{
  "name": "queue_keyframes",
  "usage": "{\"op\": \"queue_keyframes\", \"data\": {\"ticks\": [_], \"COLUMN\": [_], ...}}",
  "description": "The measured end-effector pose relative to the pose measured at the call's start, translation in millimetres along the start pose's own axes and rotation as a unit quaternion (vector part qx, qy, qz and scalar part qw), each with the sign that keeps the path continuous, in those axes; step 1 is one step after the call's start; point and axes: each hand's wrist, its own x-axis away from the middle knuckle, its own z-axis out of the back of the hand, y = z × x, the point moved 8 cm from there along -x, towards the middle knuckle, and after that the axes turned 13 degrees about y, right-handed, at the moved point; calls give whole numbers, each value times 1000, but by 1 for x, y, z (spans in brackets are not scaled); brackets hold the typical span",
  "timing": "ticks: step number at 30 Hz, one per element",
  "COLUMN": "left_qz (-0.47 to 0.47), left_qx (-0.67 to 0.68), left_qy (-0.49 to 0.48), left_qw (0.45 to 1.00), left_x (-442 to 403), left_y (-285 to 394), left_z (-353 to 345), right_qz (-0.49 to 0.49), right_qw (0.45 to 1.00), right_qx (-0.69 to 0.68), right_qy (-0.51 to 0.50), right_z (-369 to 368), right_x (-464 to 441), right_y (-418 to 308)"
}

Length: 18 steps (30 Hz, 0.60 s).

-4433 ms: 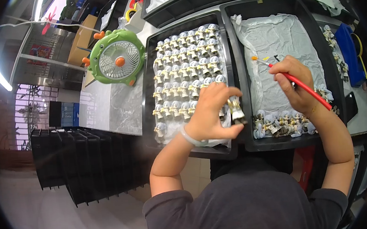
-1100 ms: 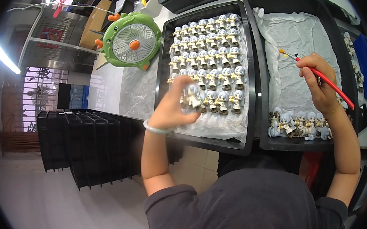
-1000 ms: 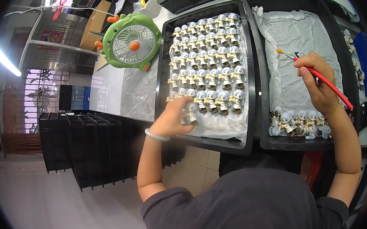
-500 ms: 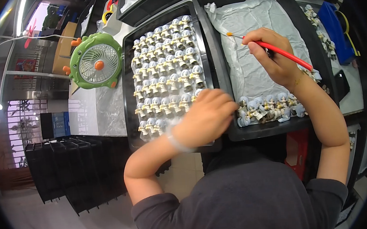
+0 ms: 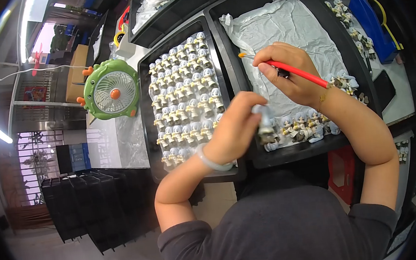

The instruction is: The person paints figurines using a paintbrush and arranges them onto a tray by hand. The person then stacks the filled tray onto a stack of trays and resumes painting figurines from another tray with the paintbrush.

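Gripping one figurine point(image 5: 265, 120) in the left hand point(image 5: 237, 125), fingers point(image 5: 250, 98) bent around it, just past the right wall of the row tray point(image 5: 151, 134); somewhat blurred there, pale hair toward the far end. Wearing a white bangle point(image 5: 209, 160) on that wrist, with forearm reaching across the near part of the row tray.

Holding a red brush point(image 5: 301, 72) in the right hand point(image 5: 290, 69), well to the right of the row tray, fingers closed on the handle, orange tip pointing toward that same tray. Too small to tell what else dark shows beneath those fingers.

Inside the row tray: many matching figurines point(image 5: 181, 105), set out in lines on white lining. Just right of the row tray: a paper-lined tray point(image 5: 298, 156), with crumpled paper point(image 5: 273, 22) across much of its floor and a loose heap point(image 5: 305, 125) of figurines level with the row tray's near part. Left of the row tray: a green fan point(image 5: 114, 91) on the counter point(image 5: 102, 145). Beyond its far end: another black tray point(image 5: 179, 12).
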Motion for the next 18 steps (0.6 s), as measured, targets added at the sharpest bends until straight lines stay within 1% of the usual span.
{"op": "queue_keyframes", "data": {"ticks": [1,2,3,5,8,10,12,15,16,18], "left_qz": [107,183,225,256,217,121,6,-102,-77,-111], "left_qx": [156,239,342,434,527,407,275,185,214,208], "left_qy": [9,5,13,35,-20,-21,-3,14,10,17], "left_qw": [982,954,912,863,822,905,961,977,974,972], "left_x": [5,10,14,17,14,15,16,19,23,23], "left_y": [-19,-31,-37,-46,-32,-19,-11,5,1,4], "left_z": [10,17,20,29,28,34,37,40,37,36], "right_qz": [2,1,0,7,17,12,10,12,12,11], "right_qw": [1000,1000,1000,1000,1000,1000,999,999,999,999], "right_qx": [1,3,5,5,9,14,19,21,18,16], "right_qy": [-3,-6,-10,-11,-15,-21,-29,-37,-35,-37], "right_z": [-1,-1,-1,-3,-5,-6,-8,-8,-8,-9], "right_x": [0,-1,-1,0,1,2,2,2,2,2], "right_y": [-1,-3,-4,-7,-9,-7,-6,-5,-7,-9]}}
